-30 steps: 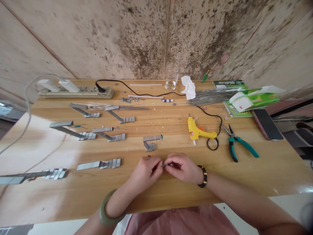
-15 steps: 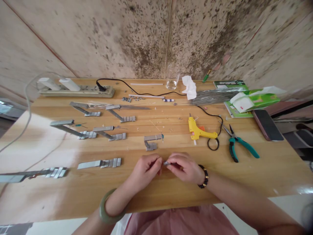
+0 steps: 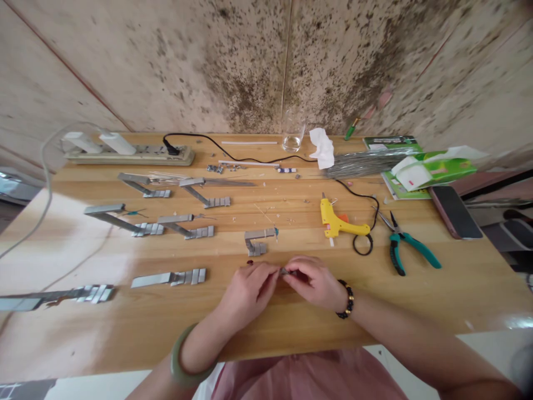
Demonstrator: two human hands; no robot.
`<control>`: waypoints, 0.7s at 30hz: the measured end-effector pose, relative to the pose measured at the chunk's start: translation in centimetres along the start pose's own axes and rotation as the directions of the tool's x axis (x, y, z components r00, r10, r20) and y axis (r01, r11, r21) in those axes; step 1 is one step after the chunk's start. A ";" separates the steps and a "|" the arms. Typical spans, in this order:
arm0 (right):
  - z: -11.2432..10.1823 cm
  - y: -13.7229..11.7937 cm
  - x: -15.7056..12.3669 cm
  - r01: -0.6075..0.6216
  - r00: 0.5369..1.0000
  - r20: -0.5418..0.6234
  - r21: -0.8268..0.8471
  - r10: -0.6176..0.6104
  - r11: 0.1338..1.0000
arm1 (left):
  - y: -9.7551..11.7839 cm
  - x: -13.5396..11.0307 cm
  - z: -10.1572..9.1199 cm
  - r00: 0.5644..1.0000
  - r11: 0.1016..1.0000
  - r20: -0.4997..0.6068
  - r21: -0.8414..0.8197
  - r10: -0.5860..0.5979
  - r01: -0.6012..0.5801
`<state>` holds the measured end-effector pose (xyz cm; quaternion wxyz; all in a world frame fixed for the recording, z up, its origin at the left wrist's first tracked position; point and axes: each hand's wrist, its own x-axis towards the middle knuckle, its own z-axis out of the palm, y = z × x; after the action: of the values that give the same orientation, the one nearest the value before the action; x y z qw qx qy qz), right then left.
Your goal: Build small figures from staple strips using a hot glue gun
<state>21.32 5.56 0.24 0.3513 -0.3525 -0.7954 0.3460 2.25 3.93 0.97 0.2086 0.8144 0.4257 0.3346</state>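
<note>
My left hand (image 3: 252,289) and my right hand (image 3: 313,282) meet near the front of the table, both closed in a pinch. Between their fingertips shows a small grey piece (image 3: 283,271); the fingers cover most of it, so its kind is unclear. A tiny dark red spot (image 3: 250,262) shows just behind my left hand; I cannot tell what it is. Just beyond the hands stands a small bent grey strip (image 3: 260,235) with a teal bit at its end. To the left lies a flat grey strip (image 3: 152,279) with a segmented end.
Several bent grey strips (image 3: 177,219) stand at the left. On the right are a yellow glue gun (image 3: 333,219), teal-handled pliers (image 3: 402,236) and a phone (image 3: 456,212). Along the back are a power strip (image 3: 150,157), a glass (image 3: 292,142), crumpled tissue (image 3: 322,147) and a wire bundle (image 3: 370,162).
My left hand has turned over slightly, its back now facing up, and its fingertips have moved right against the grey piece. The dark red spot has come into view behind it.
</note>
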 end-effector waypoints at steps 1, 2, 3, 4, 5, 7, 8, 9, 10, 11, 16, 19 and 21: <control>0.1 0.0 0.0 -0.009 1.000 -0.001 0.004 0.009 1.000 | -0.1 0.0 0.1 1.000 0.999 -0.003 0.033 0.015 -0.015; 0.1 0.0 0.0 -0.015 1.000 -0.002 0.008 0.015 1.000 | -0.1 0.0 0.1 1.000 0.998 -0.003 0.054 0.023 -0.023; 0.1 0.0 0.0 -0.015 1.000 -0.004 0.009 0.015 1.000 | -0.1 0.0 0.1 1.000 0.998 -0.003 0.064 0.028 -0.028; 0.2 0.1 -0.1 -0.011 1.000 -0.005 0.006 0.011 1.000 | -0.1 0.0 0.1 1.000 0.997 -0.002 0.067 0.030 -0.030; 0.2 0.1 -0.1 0.001 1.000 -0.012 0.001 -0.001 1.000 | -0.1 -0.1 0.2 1.000 0.997 0.003 0.066 0.028 -0.028; 0.2 0.1 -0.1 0.043 0.998 -0.045 -0.015 -0.043 0.999 | -0.2 -0.1 0.3 1.000 0.998 0.011 0.060 0.017 -0.018; 0.2 0.0 -0.1 0.066 0.995 -0.069 -0.024 -0.068 0.997 | -0.2 -0.2 0.3 1.000 0.998 0.015 0.056 0.005 -0.006; 0.2 -0.1 -0.1 0.088 0.992 -0.087 -0.030 -0.090 0.996 | -0.2 -0.2 0.3 1.000 0.998 0.022 0.054 -0.015 0.014; 0.2 -0.2 -0.2 0.105 0.990 -0.091 -0.024 -0.107 0.994 | -0.2 -0.2 0.3 0.999 0.998 0.032 0.054 -0.041 0.039; 0.2 -0.4 -0.2 0.118 0.990 -0.076 -0.005 -0.118 0.993 | -0.3 -0.1 0.3 0.996 0.997 0.050 0.049 -0.068 0.065; -0.2 -1.4 -0.1 0.035 0.997 0.060 0.194 -0.048 0.980 | -0.2 0.3 -0.6 0.957 0.971 0.208 -0.087 -0.200 0.222; -0.5 -1.3 0.2 -0.061 0.998 0.048 0.259 0.051 0.964 | 0.0 0.5 -1.0 0.953 0.978 0.249 -0.076 -0.172 0.196; -0.6 -1.1 0.3 -0.055 0.998 0.038 0.290 0.046 0.956 | 0.1 0.5 -1.0 0.957 0.988 0.263 -0.052 -0.125 0.143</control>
<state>21.30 5.43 1.50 0.3780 -0.3118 -0.7320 0.4734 1.79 4.36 1.88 0.3133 0.8126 0.4369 0.2252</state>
